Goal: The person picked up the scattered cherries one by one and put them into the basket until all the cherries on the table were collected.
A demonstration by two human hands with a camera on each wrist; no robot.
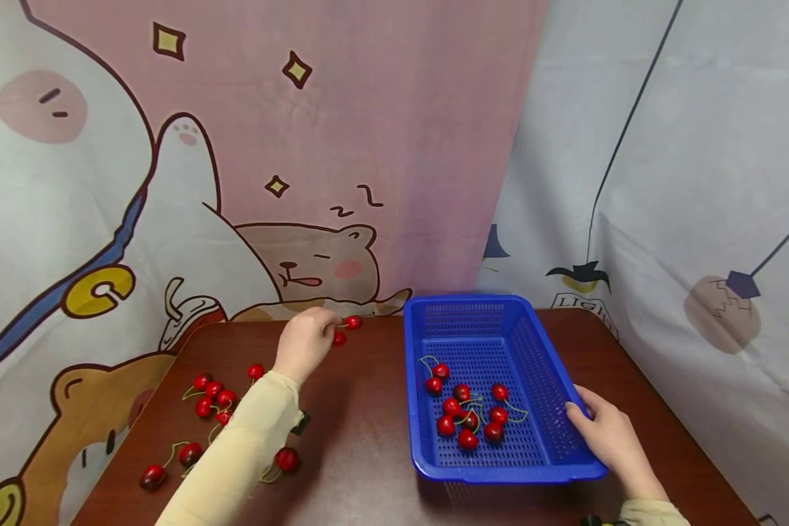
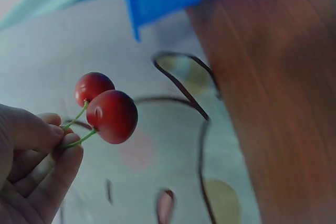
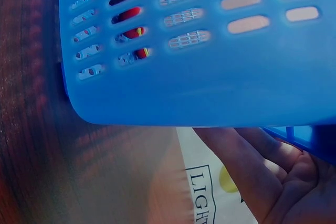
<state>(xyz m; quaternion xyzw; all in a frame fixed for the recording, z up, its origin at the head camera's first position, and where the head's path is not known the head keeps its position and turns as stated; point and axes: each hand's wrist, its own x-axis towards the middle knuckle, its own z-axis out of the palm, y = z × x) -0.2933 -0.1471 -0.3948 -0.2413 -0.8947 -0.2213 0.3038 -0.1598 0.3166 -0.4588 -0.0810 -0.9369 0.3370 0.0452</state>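
Note:
My left hand (image 1: 305, 342) is over the far side of the table, its thumb and fingertips pinching the green stems of a pair of cherries. In the left wrist view the two red cherries (image 2: 112, 116) hang out beyond the fingertips, side by side. My right hand (image 1: 608, 431) grips the right rim of a blue plastic basket (image 1: 412, 394), the thumb over the edge. Several cherries (image 1: 451, 408) with stems lie on the basket's slotted floor, mostly toward its near half. In the right wrist view the basket wall (image 2: 168, 3) hides part of the right hand's fingers.
More cherries (image 1: 214, 389) are scattered on the left of the brown table (image 1: 361, 438), some beneath the left forearm in view. One cherry (image 1: 287, 459) lies nearer the middle. A printed cartoon curtain (image 1: 421, 146) hangs right behind the table's far edge.

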